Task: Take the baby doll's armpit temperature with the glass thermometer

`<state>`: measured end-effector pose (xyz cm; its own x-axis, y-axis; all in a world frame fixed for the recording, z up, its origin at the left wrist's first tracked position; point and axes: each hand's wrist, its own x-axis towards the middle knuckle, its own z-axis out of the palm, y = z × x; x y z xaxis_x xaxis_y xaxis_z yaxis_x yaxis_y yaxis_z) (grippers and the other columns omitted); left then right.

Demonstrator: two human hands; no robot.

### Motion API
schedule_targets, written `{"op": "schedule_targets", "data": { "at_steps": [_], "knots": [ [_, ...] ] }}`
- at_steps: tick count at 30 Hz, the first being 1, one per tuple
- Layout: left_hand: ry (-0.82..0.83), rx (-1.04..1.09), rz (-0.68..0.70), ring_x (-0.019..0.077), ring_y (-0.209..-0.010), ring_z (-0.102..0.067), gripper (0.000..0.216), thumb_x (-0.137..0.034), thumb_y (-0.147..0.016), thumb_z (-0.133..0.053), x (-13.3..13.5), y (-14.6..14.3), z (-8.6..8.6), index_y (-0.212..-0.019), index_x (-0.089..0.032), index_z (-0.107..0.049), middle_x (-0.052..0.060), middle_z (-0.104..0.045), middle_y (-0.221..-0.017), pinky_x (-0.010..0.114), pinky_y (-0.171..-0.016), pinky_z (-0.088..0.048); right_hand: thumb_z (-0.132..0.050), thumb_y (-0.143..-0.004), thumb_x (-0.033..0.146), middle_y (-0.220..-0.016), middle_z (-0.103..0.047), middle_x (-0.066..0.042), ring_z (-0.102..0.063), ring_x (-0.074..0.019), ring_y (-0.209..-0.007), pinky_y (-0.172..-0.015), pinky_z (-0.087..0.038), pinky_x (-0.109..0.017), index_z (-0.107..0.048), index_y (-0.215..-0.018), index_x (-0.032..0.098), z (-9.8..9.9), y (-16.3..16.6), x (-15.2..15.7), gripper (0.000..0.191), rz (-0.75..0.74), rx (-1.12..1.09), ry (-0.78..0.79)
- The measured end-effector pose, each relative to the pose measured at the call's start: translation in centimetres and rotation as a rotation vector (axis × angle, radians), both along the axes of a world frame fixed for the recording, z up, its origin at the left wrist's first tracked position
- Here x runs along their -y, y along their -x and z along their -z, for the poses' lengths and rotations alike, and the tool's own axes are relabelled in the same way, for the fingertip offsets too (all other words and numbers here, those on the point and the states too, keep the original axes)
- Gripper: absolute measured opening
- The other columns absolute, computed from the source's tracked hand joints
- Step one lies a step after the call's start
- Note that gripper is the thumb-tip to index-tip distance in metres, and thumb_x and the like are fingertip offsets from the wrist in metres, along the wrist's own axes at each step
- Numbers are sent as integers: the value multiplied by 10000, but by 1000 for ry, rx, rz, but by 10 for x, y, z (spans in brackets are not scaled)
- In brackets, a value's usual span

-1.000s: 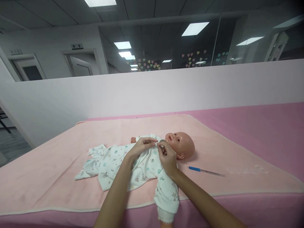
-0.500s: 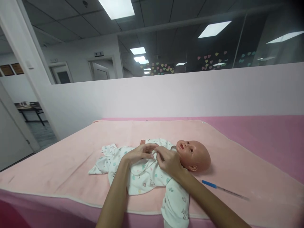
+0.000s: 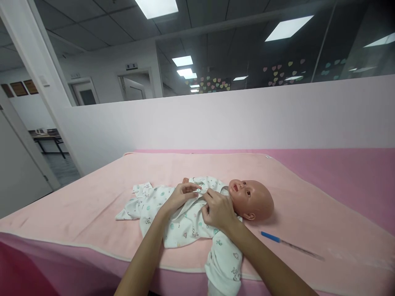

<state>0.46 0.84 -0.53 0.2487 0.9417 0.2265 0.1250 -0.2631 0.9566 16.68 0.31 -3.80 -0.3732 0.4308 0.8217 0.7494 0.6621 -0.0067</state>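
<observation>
We see the doll (image 3: 254,199) lying on its back in the lower middle of the frame, head to the right, probably so that the front of its printed white garment (image 3: 191,232) faces up within easy reach. Our left hand (image 3: 180,196) rests on the chest with fingers bent and the thumb beneath them, a pale round spot like a button showing by the tips; it seems to steady that edge, but we cannot tell whether the cloth is pinched. Our right hand (image 3: 218,209) is curled over the chest nearer the neck, fingertips down at the cloth, their grip hidden from us. The peach blanket (image 3: 92,201) presumably gives the doll a soft base, and the blue-ended stick (image 3: 286,243) lies at lower right, clear of our work. Against half a second ago, our fingertips, then meeting, have parted slightly, baring that spot, while doll and stick lie as they did.
</observation>
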Motion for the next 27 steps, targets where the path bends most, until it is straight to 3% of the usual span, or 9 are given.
{"op": "schedule_targets", "data": {
  "at_steps": [5,9,16,27],
  "knots": [
    [12,-62,-11,164,-813,-533,328,-307,-690,-647,0,0,1,-975,-144,-648,53,-611,-819,262,-728,-409,-449,-617,112,-605,-479,-7,-410,-114,-513,-453,-204,-259,-478,-627,179,-1,-2,1,74,-119,-15,-24],
    [13,-81,20,173,-815,-552,335,-302,-704,-636,1,0,-1,-1004,-153,-648,53,-633,-809,275,-748,-422,-418,-716,109,-632,-499,-6,-424,-105,-511,-470,-273,-238,-497,-683,177,-1,-4,0,110,-241,-78,-23],
    [61,-68,198,204,-970,-550,284,-307,-764,-558,7,1,-10,-990,-175,-668,60,-653,-990,322,-920,-380,-361,-885,179,-731,-575,-32,-538,-122,-633,-535,-354,-216,-538,-847,176,-1,0,-3,181,-223,-244,57],
    [-44,-182,160,182,-877,-550,283,-294,-692,-646,6,-1,-8,-949,-180,-673,49,-647,-895,266,-781,-425,-390,-853,146,-714,-570,-26,-537,-121,-612,-549,-369,-223,-547,-802,181,1,0,-4,169,-207,-261,63]
  ]
}}
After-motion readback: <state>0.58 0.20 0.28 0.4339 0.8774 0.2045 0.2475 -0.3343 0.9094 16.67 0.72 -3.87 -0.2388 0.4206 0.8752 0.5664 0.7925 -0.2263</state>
